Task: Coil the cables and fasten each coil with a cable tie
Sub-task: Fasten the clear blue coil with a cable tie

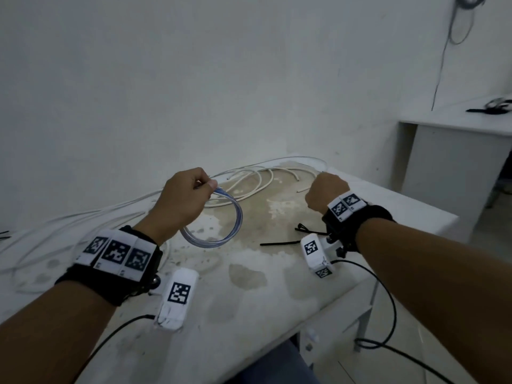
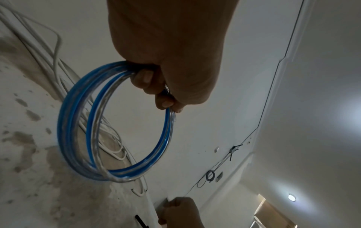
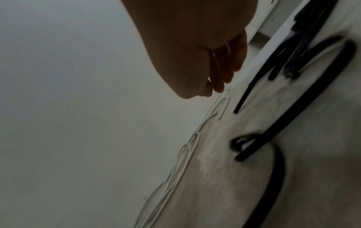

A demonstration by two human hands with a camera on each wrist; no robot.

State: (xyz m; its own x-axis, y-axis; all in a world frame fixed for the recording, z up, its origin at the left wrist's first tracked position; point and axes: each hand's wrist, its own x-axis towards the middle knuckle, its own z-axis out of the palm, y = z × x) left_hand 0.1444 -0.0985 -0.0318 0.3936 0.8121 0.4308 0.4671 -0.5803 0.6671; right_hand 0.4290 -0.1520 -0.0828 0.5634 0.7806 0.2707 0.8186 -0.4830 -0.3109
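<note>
My left hand (image 1: 194, 189) is raised over the table and grips a small coil of clear, blue-striped cable (image 1: 221, 239); the left wrist view shows its fingers (image 2: 148, 80) curled round the top of the coil (image 2: 72, 123). My right hand (image 1: 327, 189) is closed in a fist near the table's far right edge. In the right wrist view its curled fingers (image 3: 220, 69) seem to hold a thin clear strand. Black cable ties (image 1: 279, 243) lie on the table just left of my right wrist, and they also show beside that hand (image 3: 293, 115).
Loose white cables (image 1: 257, 184) sprawl across the back and left of the stained white table (image 1: 249, 300). A second white table (image 1: 457, 120) at the right carries a dark strap. A thin cable (image 1: 460, 23) hangs on the wall above it.
</note>
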